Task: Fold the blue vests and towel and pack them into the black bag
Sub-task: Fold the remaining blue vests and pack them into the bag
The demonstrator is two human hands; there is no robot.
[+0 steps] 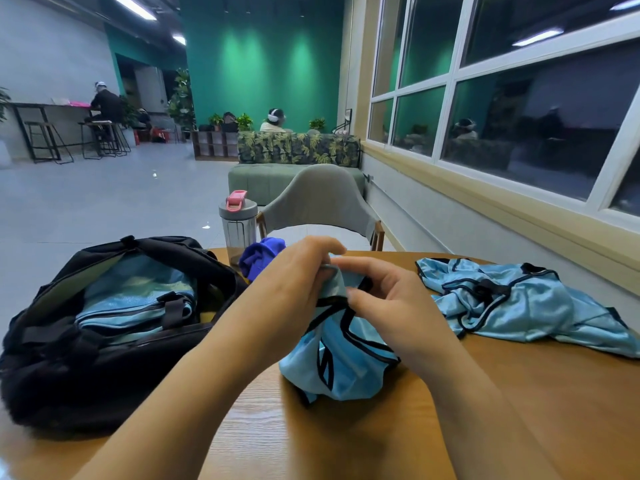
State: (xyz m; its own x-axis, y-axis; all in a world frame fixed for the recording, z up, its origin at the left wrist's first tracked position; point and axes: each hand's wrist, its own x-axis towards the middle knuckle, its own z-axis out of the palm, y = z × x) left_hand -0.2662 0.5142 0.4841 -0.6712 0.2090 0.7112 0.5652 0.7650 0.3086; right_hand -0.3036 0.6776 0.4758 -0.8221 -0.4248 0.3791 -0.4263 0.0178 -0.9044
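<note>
Round wood-grain table [346, 441] by a long window wall; grey tile floor, green back wall, leaf-print sofa, one grey chair [320, 202] across the table. Two people seated far off. Count: one open black fabric bag [86, 341] on the table's left with light-blue folded cloth [135, 299] inside, number of pieces unclear; one loose light-blue vest with black trim [519, 303] crumpled on the right; one more light-blue vest [332, 362] bunched at centre, bottom on the table. Left hand [294, 271] and right hand [388, 299] both pinch its top edge. One royal-blue towel [259, 254] behind the hands, one clear bottle with pink lid [238, 226].
</note>
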